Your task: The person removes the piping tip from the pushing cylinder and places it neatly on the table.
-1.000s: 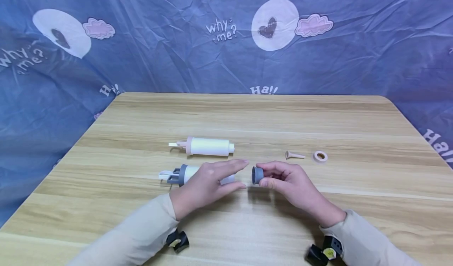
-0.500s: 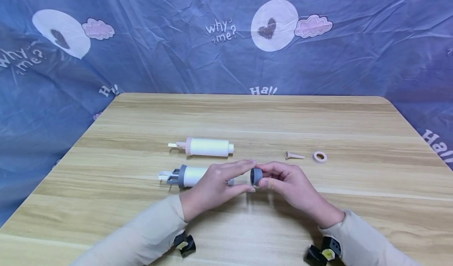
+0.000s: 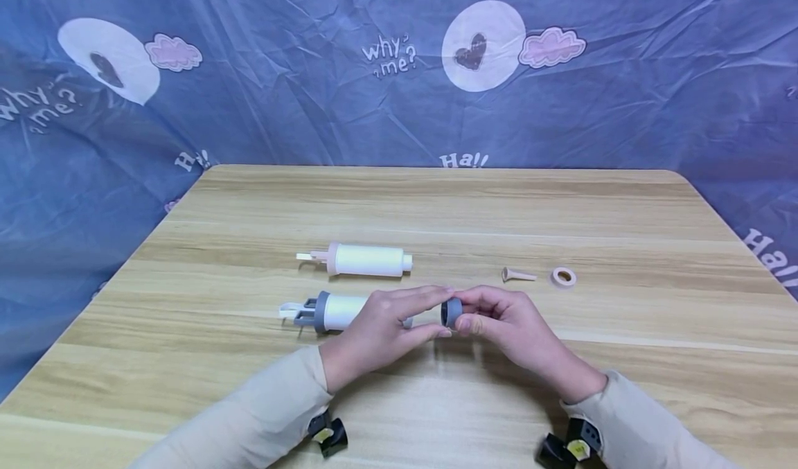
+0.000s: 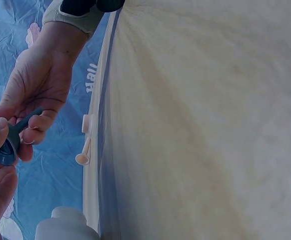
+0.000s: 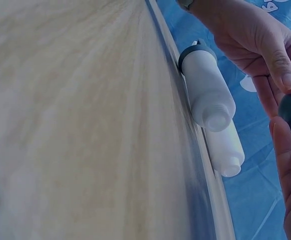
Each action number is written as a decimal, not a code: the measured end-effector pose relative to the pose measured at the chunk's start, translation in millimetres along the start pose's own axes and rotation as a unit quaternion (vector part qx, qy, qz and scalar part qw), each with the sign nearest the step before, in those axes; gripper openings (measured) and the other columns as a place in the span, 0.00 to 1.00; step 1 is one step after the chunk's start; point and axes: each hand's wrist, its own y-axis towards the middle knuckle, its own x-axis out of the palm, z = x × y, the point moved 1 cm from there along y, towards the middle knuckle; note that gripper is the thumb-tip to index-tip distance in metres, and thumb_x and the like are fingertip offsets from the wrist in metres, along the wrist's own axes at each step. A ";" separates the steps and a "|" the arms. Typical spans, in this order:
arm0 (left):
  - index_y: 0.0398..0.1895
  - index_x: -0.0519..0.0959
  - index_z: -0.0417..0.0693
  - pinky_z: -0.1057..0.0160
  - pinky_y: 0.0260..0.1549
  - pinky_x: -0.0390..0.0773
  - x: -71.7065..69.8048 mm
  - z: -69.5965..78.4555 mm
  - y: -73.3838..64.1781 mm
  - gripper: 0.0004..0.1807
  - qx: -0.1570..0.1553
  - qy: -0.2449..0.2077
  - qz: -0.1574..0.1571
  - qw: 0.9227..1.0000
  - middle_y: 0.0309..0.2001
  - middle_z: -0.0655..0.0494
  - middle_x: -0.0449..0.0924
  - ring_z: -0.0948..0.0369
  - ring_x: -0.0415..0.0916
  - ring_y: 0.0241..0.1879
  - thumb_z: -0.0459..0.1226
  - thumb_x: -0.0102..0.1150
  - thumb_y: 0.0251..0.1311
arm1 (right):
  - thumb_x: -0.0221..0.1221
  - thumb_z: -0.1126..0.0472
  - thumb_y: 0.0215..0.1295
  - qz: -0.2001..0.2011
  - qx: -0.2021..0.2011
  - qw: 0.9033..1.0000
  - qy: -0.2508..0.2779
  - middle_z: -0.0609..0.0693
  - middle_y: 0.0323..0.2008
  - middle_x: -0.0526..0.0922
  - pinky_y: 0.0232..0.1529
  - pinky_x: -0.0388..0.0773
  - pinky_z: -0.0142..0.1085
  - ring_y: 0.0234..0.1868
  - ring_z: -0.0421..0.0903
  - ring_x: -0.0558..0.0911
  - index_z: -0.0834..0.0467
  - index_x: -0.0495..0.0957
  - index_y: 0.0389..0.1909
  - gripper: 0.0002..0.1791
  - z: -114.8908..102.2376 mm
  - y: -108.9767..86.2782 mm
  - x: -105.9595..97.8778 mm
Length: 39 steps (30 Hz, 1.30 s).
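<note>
A grey-blue funnel-shaped nozzle (image 3: 454, 311), with a wide cup and a thin stem, is held above the table between both hands. My right hand (image 3: 508, 320) pinches it by the cup from the right, and the stem (image 4: 29, 119) points back toward that palm. My left hand (image 3: 386, 316) reaches in from the left, its thumb and fingertips at opposite sides of the cup's open rim. Behind the left hand lies a white cylinder (image 3: 343, 311) with a grey-blue collar and a handle-like end; the hand partly covers its right end.
A second white cylinder (image 3: 370, 260) with a pale pink collar lies farther back. To the right are a small pink funnel-shaped piece (image 3: 519, 274) and a pale pink ring (image 3: 564, 277). The wooden table (image 3: 436, 206) ends at a blue printed cloth (image 3: 280, 74).
My left hand has moved right, from short of the nozzle to its rim, uncovering more of the grey-collared cylinder. My right hand has barely moved and keeps its pinch.
</note>
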 end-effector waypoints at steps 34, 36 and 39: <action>0.50 0.79 0.42 0.73 0.45 0.76 -10.9 -2.1 -5.7 0.23 -0.053 0.002 0.029 0.998 0.49 0.48 0.80 0.59 0.82 0.41 0.34 0.68 0.48 | 0.58 0.68 0.60 0.052 0.088 0.995 0.006 0.60 0.30 0.82 0.31 0.80 0.34 0.28 0.40 0.80 0.73 0.72 0.43 0.14 1.4 -3.9 -12.8; 0.50 0.79 0.42 0.73 0.45 0.76 -11.1 -1.8 -5.7 0.23 -0.055 -0.002 0.028 0.998 0.49 0.48 0.80 0.59 0.82 0.41 0.34 0.68 0.48 | 0.57 0.69 0.60 0.051 0.082 0.995 0.006 0.58 0.30 0.82 0.31 0.80 0.33 0.28 0.40 0.80 0.73 0.72 0.42 0.12 1.3 -3.5 -12.9; 0.50 0.79 0.41 0.73 0.46 0.76 -10.3 -2.4 -5.9 0.23 -0.053 -0.007 0.027 0.998 0.49 0.48 0.80 0.58 0.82 0.42 0.34 0.68 0.48 | 0.57 0.70 0.60 0.046 0.068 0.997 0.009 0.54 0.29 0.83 0.31 0.80 0.32 0.28 0.39 0.80 0.73 0.73 0.41 0.11 0.1 -2.3 -11.8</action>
